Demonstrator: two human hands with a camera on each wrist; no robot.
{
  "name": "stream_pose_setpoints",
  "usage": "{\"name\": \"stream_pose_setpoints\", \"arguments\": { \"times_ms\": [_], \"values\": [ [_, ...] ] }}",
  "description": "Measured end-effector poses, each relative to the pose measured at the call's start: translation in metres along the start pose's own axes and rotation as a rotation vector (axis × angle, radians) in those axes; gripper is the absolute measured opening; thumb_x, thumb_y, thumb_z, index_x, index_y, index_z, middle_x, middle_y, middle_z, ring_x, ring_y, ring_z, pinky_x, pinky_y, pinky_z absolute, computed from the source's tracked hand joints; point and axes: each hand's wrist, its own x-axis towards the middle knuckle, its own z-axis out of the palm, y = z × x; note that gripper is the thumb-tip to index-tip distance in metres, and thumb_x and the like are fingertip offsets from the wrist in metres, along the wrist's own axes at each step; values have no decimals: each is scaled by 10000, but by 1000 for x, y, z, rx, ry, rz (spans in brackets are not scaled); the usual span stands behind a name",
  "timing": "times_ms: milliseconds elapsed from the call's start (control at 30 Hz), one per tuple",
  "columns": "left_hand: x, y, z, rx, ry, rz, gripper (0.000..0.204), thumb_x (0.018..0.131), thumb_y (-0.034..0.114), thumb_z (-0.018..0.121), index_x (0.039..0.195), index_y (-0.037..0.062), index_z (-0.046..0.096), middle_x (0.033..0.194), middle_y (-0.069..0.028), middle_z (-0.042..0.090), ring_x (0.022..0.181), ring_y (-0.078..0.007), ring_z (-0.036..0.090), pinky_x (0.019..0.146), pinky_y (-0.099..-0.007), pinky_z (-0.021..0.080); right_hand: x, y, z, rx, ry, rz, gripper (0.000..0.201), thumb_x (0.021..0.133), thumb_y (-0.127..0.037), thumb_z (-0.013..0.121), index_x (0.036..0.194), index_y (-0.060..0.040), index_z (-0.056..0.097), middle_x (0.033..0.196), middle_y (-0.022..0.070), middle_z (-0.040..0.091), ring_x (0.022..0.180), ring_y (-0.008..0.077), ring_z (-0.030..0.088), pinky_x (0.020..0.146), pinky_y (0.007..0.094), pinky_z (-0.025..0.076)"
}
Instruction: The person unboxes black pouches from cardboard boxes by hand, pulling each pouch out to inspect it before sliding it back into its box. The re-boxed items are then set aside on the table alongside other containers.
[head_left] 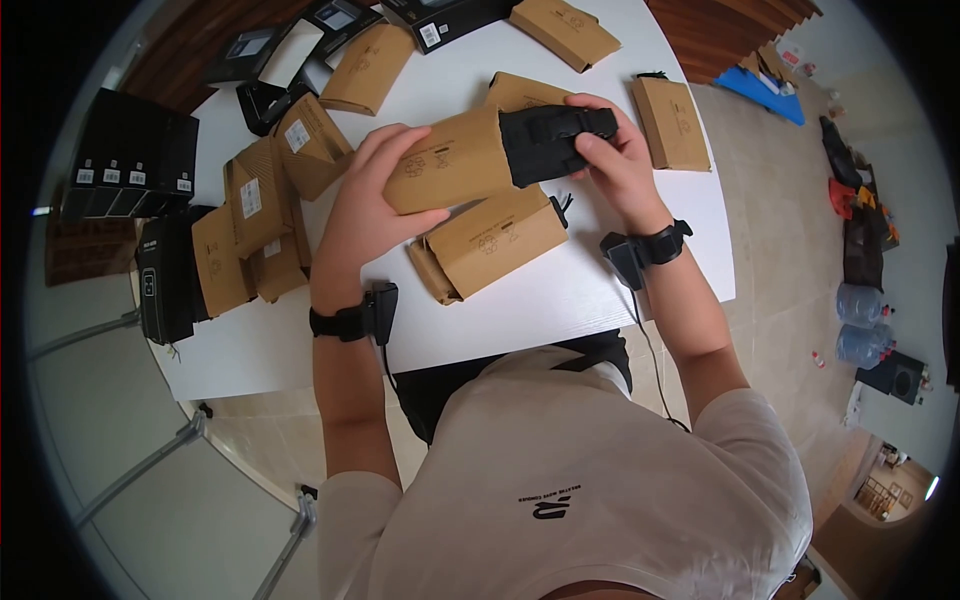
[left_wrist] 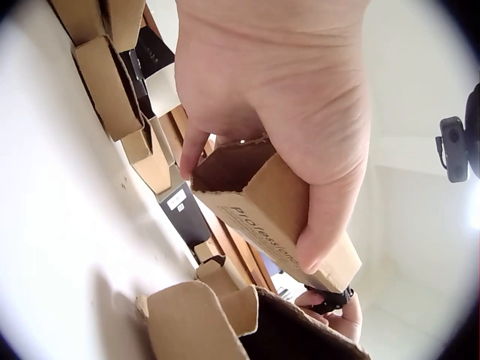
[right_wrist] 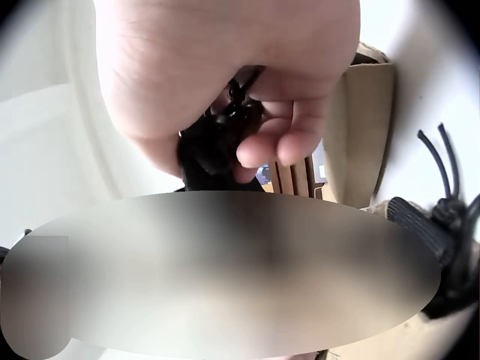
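Note:
My left hand [head_left: 365,215] grips a brown cardboard box [head_left: 450,165] above the white table, thumb on the near side and fingers over the far side. In the left wrist view this box [left_wrist: 259,214] has an open end close to the palm. From its other end sticks out a black drawstring pouch [head_left: 540,145]. My right hand [head_left: 630,165] pinches the pouch's outer end between thumb and fingers. In the right wrist view black cord [right_wrist: 236,94] shows under the palm, and a blurred patch covers the lower part. Just below lies another cardboard box [head_left: 495,240] with black cords at its right end.
A cardboard box [head_left: 672,122] lies near the right edge of the white table [head_left: 660,270], another [head_left: 565,30] at the back. Several cardboard boxes [head_left: 265,205] are piled on the left. Black boxes [head_left: 130,150] stand beyond them, and more black boxes [head_left: 440,20] lie at the back.

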Motion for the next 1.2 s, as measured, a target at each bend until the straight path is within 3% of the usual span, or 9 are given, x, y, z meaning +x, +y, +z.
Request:
{"name": "stream_pose_setpoints", "arguments": {
  "times_ms": [67, 200, 300, 533, 733, 867, 967, 1067, 1200],
  "values": [
    [0, 1, 2, -7, -5, -2, 758, 604, 102, 838, 1313, 78, 571, 1328, -116, 537, 1217, -285, 556, 1022, -376, 466, -2, 2, 3, -69, -35, -3, 438, 947, -122, 599, 1364, -28, 505, 1004, 46, 656, 706, 115, 582, 637, 242, 493],
    [0, 1, 3, -21, -4, -18, 756, 604, 95, 838, 1311, 80, 573, 1332, -114, 537, 1222, -280, 556, 1028, -377, 465, -2, 3, 0, 254, -260, 12, 473, 963, -101, 556, 1418, -41, 443, 1064, 74, 668, 699, 125, 583, 682, 258, 485],
    [0, 1, 4, -25, 2, -15, 758, 602, 95, 839, 1311, 82, 572, 1331, -114, 538, 1222, -280, 557, 1027, -376, 465, -3, 7, -1, 178, -170, 35, 504, 949, -53, 572, 1430, -36, 421, 1063, 87, 674, 697, 125, 583, 686, 269, 492],
    [0, 1, 8, -64, -54, 21, 765, 600, 85, 843, 1311, 66, 560, 1326, -114, 538, 1225, -275, 552, 1038, -368, 455, -7, 2, 14, -314, -206, -126, 379, 873, -27, 718, 1247, -75, 677, 1209, 38, 549, 728, 65, 517, 686, 213, 441],
    [-1, -3, 8, -30, -44, 2, 767, 604, 86, 844, 1315, 71, 558, 1326, -114, 533, 1230, -278, 545, 1038, -365, 453, -5, -5, 10, -577, -192, -232, 349, 872, -84, 722, 1219, -85, 681, 1072, 29, 569, 725, 80, 512, 672, 226, 443],
    [-2, -10, 2, 165, -35, -95, 751, 655, 148, 835, 1349, 123, 549, 1325, -95, 528, 1231, -302, 518, 1018, -404, 475, 5, -6, -3, -770, 49, -303, 192, 876, -131, 707, 1046, -46, 682, 890, 32, 599, 695, 94, 525, 610, 233, 429],
    [-4, -18, 1, 310, -44, -99, 756, 660, 166, 831, 1358, 134, 544, 1323, -99, 533, 1236, -305, 505, 1043, -416, 447, 9, -3, -11, -853, 398, -77, 242, 883, -261, 708, 902, -28, 645, 771, 31, 625, 661, 130, 553, 611, 280, 459],
    [-4, -19, 2, 361, -59, -71, 759, 665, 180, 829, 1364, 129, 538, 1323, -105, 538, 1240, -316, 491, 1068, -430, 415, 12, -9, -15, -1094, 405, 156, 340, 885, -349, 694, 886, -16, 630, 803, 47, 642, 688, 165, 579, 641, 312, 482],
    [-3, -13, 3, 304, -38, -28, 742, 686, 205, 821, 1362, 103, 534, 1318, -117, 547, 1242, -334, 484, 1068, -441, 407, 13, -10, -14, -1114, 393, 294, 414, 890, -415, 665, 880, -4, 615, 813, 73, 647, 701, 198, 602, 667, 337, 495]
  ]
}}
